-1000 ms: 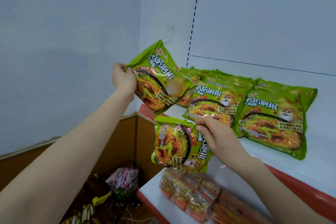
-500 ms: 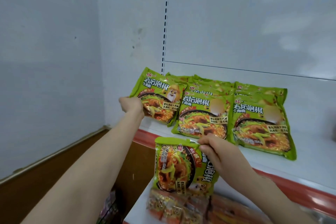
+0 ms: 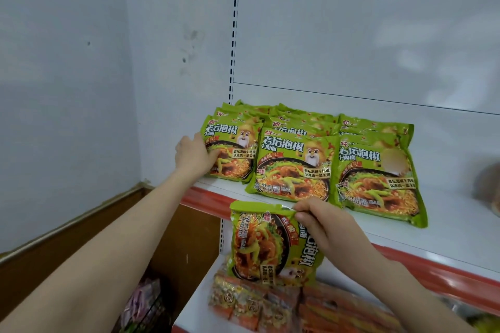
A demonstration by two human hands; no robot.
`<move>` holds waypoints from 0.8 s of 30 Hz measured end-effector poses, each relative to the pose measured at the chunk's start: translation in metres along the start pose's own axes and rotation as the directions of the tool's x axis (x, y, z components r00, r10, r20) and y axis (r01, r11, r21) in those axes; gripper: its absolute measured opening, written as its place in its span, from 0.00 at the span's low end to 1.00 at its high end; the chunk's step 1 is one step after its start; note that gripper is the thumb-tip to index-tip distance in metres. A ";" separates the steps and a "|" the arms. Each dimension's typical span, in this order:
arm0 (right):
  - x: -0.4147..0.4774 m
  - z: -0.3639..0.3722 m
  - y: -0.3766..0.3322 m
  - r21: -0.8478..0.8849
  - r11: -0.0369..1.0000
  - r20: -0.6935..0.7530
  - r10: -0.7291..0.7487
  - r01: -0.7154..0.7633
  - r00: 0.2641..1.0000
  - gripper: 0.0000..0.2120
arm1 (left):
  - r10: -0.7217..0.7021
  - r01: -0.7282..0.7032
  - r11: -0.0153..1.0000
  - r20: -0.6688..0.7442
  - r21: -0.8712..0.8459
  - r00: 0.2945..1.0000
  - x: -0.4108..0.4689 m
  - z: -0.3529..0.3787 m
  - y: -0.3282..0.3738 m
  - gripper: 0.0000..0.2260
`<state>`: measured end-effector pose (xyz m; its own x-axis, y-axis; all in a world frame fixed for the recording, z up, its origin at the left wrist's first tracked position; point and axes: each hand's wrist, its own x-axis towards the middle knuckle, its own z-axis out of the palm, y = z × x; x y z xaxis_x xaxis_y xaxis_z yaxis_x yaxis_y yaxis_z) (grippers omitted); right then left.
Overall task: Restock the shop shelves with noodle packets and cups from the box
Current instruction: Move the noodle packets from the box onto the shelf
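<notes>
Now, packet (image 3: 266, 247) hanging below right fingers (image 3: 311, 211) — top pinched

Bare shelf (image 3: 457, 213) right of green packets (image 3: 378, 178); packet rows crowd left corner.

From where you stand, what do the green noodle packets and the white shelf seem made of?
Green noodle packets: probably glossy printed plastic film; creased, with glare patches. White shelf: likely painted metal, smooth and faintly shiny; not certain.
</notes>
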<state>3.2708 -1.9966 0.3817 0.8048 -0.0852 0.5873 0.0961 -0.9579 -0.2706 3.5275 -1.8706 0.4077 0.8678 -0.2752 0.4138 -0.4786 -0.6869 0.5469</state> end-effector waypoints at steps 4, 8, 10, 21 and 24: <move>-0.002 -0.001 0.000 0.003 1.000 0.000 -0.008 0.008 1.000 0.28 | 0.431 -0.420 0.900 0.106 -0.112 0.896 -0.036 -0.004 0.035 0.36; -0.005 -0.001 0.003 -0.009 1.000 0.002 -0.017 0.017 1.000 0.28 | 0.512 -0.528 0.848 0.309 -0.037 0.801 -0.051 0.010 0.049 0.44; -0.008 -0.003 0.005 -0.009 1.000 -0.005 -0.017 0.017 1.000 0.28 | 0.496 -0.517 0.856 0.314 -0.020 0.809 -0.051 0.016 0.051 0.43; -0.014 -0.017 0.013 0.081 0.995 -0.056 0.071 -0.066 0.996 0.13 | 0.448 -0.487 0.867 0.264 0.102 0.854 -0.047 0.029 0.063 0.42; -0.012 -0.023 0.010 0.127 0.988 -0.060 0.098 -0.090 0.993 0.03 | 0.499 -0.501 0.864 0.212 -0.049 0.840 -0.054 0.025 0.057 0.34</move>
<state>3.2485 -2.0115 0.3890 0.7738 -0.1953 0.6026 0.0970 -0.9036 -0.4173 3.4573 -1.9116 0.3983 0.5185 -0.7165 0.4667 -0.8549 -0.4228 0.3007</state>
